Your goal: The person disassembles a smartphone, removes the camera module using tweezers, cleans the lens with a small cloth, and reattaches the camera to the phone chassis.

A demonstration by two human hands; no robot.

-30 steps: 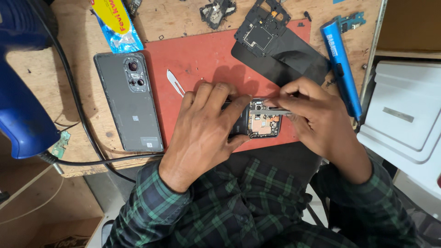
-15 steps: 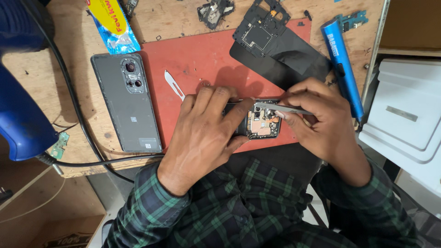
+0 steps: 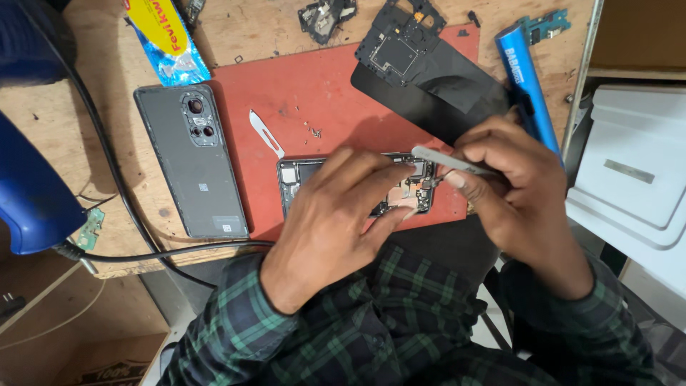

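Observation:
An opened phone body (image 3: pixel 300 179) lies on a red work mat (image 3: pixel 314 93) near the table's front edge. My left hand (image 3: pixel 336 214) rests flat over the phone and presses it down, covering most of its middle. My right hand (image 3: pixel 514 193) pinches metal tweezers (image 3: pixel 446 161), whose tips reach into the phone's right end beside the circuit parts (image 3: pixel 421 189). Both sleeves are dark green plaid.
A grey phone back cover (image 3: pixel 189 161) lies left of the mat. A small scalpel blade (image 3: pixel 266 133) and tiny screws (image 3: pixel 314 131) sit on the mat. A black panel (image 3: pixel 436 82), a blue tube (image 3: pixel 525 78), a blue-yellow packet (image 3: pixel 168 36), a black cable (image 3: pixel 121 200) and a white box (image 3: pixel 632 171) surround it.
My right hand has drawn back to the right and lifted the tweezers slightly. More of the phone's left end shows beside my left hand. The view has shifted a little.

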